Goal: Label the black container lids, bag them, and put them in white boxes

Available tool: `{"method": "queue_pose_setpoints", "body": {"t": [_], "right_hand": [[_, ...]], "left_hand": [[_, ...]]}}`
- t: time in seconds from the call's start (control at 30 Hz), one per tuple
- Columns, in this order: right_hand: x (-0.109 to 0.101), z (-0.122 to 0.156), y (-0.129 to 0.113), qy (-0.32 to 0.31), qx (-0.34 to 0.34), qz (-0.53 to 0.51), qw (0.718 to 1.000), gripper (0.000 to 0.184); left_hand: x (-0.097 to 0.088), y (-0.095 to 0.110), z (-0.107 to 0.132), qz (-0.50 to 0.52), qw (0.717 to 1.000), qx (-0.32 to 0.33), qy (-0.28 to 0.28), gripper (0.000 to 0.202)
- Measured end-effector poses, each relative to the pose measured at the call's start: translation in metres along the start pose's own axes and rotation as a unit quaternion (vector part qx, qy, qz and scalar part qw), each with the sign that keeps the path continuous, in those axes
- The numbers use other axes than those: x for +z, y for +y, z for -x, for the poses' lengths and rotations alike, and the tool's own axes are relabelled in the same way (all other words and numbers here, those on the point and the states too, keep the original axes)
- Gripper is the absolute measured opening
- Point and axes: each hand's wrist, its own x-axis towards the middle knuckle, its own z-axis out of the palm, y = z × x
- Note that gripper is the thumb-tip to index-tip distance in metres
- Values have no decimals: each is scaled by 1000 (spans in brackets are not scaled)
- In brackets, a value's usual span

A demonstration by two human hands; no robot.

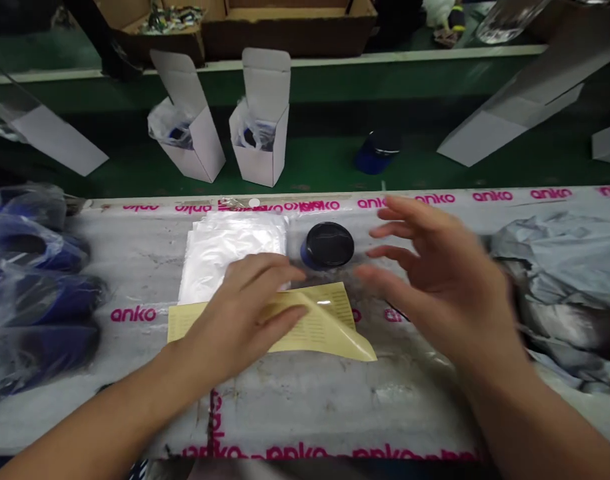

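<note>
A yellow sheet of labels (329, 327) with rows of small print lies on the table, its right corner curled up. My left hand (249, 300) is over this sheet, thumb and fingers apart; whether it touches the paper I cannot tell. Just behind the sheet a blue round container with a black top (329, 245) rests on the table. To its right my right hand (435, 273) is raised, slightly blurred, fingers spread and holding nothing. Partly behind my left hand is a stack of clear plastic bags (219, 250).
Several bagged blue items (39, 293) line the left side. Two open white boxes (262, 147) with bagged contents and another blue container (377, 153) stand on the green surface behind. Crumpled grey plastic (569, 267) lies at right; cardboard boxes (289, 33) sit at the back.
</note>
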Motion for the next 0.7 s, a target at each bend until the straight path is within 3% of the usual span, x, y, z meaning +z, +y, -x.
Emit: {"method": "queue_pose_setpoints", "body": {"t": [0.1,0.2,0.3,0.5,0.6,0.7], "right_hand": [[17,-9,18,-64,-37,-8,997,84],[29,-6,19,-64,-46,-17,997,79],[35,5,16,-57,-74,-29,995,73],[34,14,18,-94,-90,-38,991,69],[24,10,11,-116,-90,-40,988,59],[9,8,-3,-90,-35,-42,994,27]], "left_hand": [[-2,-3,-7,27,997,-40,57,21],[5,-6,-10,46,994,-61,74,41],[14,-8,-12,68,994,-69,42,61],[21,-18,-19,115,991,-60,26,72],[21,-19,-21,131,989,-55,28,65],[18,-19,-23,132,990,-40,22,63]]}}
